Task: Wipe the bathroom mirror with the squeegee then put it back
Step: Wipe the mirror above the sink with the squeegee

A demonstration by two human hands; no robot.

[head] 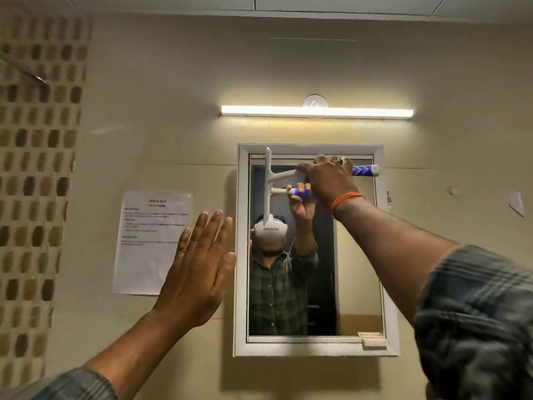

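Observation:
The bathroom mirror (pixel 357 255) hangs on the wall in a white frame (pixel 241 255). My right hand (pixel 328 180) grips the handle of a white squeegee (pixel 268 183) with a blue-and-white grip end that sticks out to the right. Its blade stands vertical against the glass near the mirror's upper left corner. My left hand (pixel 202 267) is raised flat with fingers spread, just left of the frame and holding nothing. The mirror reflects a person in a plaid shirt with the squeegee.
A lit tube light (pixel 317 112) runs above the mirror. A printed paper sheet (pixel 151 241) is stuck to the wall left of my left hand. Mosaic tiles (pixel 37 168) cover the far left wall. A small pink object (pixel 373 339) sits at the frame's lower right corner.

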